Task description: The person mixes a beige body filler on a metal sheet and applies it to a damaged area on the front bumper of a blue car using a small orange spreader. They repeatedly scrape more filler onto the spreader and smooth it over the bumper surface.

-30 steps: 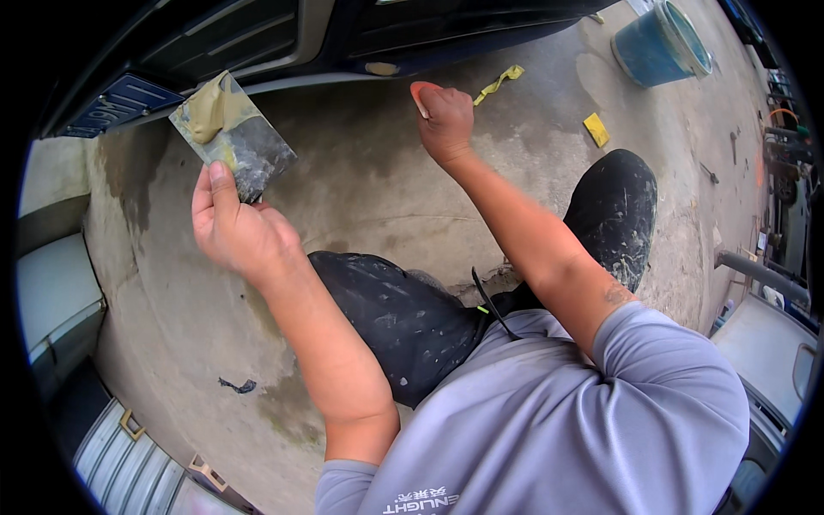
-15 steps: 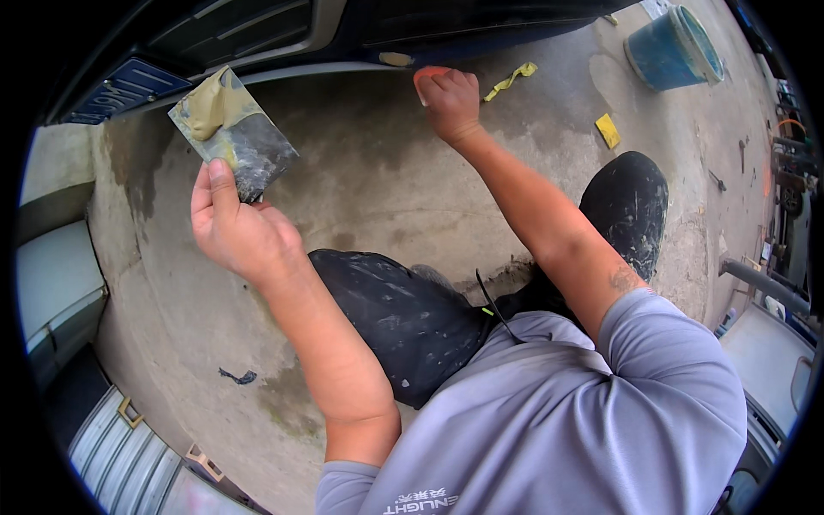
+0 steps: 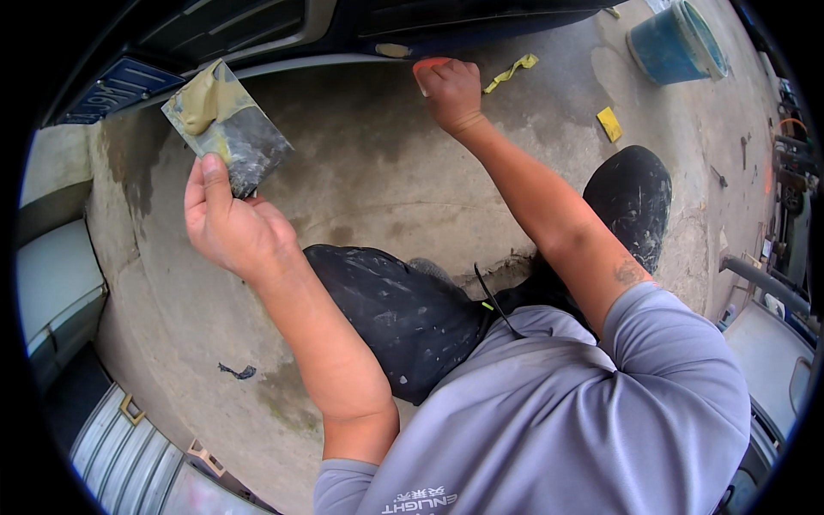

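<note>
My left hand [image 3: 236,219] pinches the lower corner of a flat, smeared rectangular board [image 3: 253,142], thumb on top. A thick lump of beige putty [image 3: 196,99] lies on the board's far end. Ahead and to the right, my right hand [image 3: 453,96] is closed on an orange-red spreader [image 3: 423,72], mostly hidden under the fingers. The spreader is near the lower edge of a dark blue car [image 3: 489,24], just right of a beige filler patch [image 3: 392,50] on the bodywork. Whether it touches the car, I cannot tell.
A blue bucket [image 3: 665,51] stands at the far right. On the concrete floor [image 3: 378,197] lie a crumpled yellow strip [image 3: 511,74], a yellow rectangle [image 3: 609,124] and a dark scrap [image 3: 238,372]. The car's blue number plate [image 3: 116,93] is at the far left.
Both hands have shifted slightly in the picture, the board a little up and left. The right hand has stayed near the filler patch, and both grips are the same.
</note>
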Demonstrator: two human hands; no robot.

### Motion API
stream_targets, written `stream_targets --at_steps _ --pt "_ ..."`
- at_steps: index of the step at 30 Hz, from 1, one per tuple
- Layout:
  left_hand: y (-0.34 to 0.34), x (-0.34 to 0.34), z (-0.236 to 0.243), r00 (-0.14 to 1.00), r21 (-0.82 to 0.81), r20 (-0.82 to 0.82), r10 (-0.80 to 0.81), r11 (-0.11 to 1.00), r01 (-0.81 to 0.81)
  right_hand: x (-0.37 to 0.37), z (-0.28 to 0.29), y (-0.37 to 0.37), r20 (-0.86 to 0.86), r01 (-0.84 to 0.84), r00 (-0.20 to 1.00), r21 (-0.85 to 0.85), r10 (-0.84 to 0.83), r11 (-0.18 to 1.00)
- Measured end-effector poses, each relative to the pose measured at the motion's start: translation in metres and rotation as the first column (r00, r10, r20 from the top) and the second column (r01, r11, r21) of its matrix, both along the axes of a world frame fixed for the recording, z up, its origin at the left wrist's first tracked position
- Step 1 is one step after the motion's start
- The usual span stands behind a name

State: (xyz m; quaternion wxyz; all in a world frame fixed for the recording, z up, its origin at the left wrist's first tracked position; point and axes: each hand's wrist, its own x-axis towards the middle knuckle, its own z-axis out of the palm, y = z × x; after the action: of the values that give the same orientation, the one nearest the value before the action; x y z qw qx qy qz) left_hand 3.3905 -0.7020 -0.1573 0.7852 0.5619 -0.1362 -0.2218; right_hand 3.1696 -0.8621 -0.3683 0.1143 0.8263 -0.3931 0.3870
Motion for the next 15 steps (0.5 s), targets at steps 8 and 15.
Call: stream_targets --at_steps 8,15 --pt "-0.001 -0.001 0.000 1.000 0.023 0.007 0.006 1.000 -0.007 0.007 0.004 0.001 0.019 -0.031 0.999 0.003 0.031 1.000" --pt "-0.001 -0.001 -0.002 1.000 0.024 0.020 0.018 1.000 -0.018 0.003 -0.005 0.004 -0.009 -0.010 1.000 0.048 0.010 0.999"
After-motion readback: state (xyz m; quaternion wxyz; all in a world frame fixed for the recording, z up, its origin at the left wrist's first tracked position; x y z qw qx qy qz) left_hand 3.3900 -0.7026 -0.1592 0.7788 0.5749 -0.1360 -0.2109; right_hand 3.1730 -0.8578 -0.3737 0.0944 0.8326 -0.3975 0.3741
